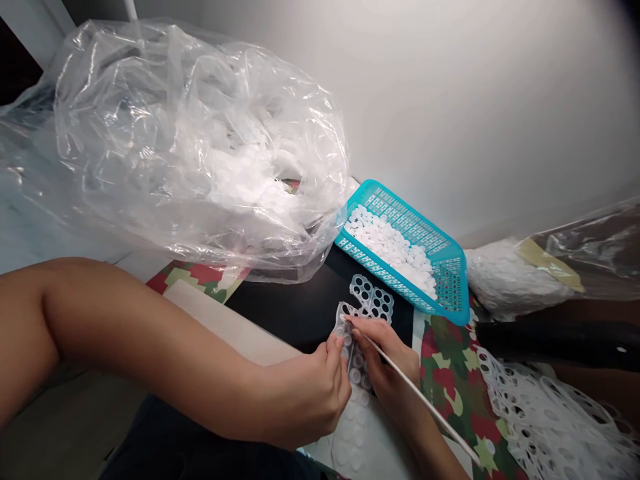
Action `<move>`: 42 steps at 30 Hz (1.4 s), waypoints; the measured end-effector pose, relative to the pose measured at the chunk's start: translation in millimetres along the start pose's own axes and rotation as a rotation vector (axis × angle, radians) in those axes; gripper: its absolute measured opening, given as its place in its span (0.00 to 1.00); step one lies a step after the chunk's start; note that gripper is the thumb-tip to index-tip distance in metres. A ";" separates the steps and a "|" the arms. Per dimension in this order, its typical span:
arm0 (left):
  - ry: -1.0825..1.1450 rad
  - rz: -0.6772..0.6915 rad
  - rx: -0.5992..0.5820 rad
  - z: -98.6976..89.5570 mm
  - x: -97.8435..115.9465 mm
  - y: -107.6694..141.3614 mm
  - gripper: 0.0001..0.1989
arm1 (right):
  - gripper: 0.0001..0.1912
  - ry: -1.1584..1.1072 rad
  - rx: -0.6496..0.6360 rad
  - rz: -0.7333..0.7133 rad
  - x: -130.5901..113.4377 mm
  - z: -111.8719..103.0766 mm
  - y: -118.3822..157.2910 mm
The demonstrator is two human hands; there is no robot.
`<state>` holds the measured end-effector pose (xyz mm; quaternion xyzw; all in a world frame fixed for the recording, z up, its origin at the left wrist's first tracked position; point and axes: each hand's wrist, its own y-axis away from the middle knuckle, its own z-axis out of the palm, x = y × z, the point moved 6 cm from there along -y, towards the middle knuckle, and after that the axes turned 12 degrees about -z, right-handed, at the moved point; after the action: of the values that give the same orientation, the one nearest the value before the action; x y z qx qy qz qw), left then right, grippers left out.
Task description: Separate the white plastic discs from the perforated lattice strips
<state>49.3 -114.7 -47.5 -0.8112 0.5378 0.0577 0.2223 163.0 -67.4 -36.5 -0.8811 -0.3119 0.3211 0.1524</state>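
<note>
My left hand (327, 380) is closed, with the thumb and fingers pinching the edge of a translucent plastic sheet (377, 305) with rows of round holes. My right hand (387, 350) is closed around a long thin white stick (425, 400), held like a pen close to its tip. The tip meets the sheet near my left fingertips. The far part of the sheet has open holes; the near part carries round white pieces (356, 377). My hands cover some of the sheet between them. More round pieces hang or lie below in a strip (347, 433).
A turquoise basket (453, 287) of small white discs (393, 247) stands beyond my hands. A large clear plastic bag (200, 153) with white pieces fills the left. At right are a pile of perforated sheets (555, 420), a black bar (555, 343) and another filled bag (515, 277).
</note>
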 end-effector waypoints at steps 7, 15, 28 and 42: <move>-0.002 -0.016 -0.024 0.8 0.8 -0.5 0.27 | 0.12 0.064 -0.093 -0.314 -0.1 4.7 0.6; -0.002 -0.017 -0.034 0.8 -0.2 -2.5 0.27 | 0.17 0.271 -0.123 -0.455 -11.8 10.0 4.6; 0.043 0.006 -0.039 1.6 1.6 -0.2 0.26 | 0.15 0.186 0.185 -0.104 6.6 -25.7 0.9; 0.056 -0.040 -0.009 3.7 0.8 -0.5 0.27 | 0.15 -0.012 -0.135 -0.264 10.7 -10.3 9.8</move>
<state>50.7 -113.6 -50.9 -0.8241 0.5272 0.0328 0.2048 180.7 -68.6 -38.4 -0.8388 -0.4469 0.2817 0.1318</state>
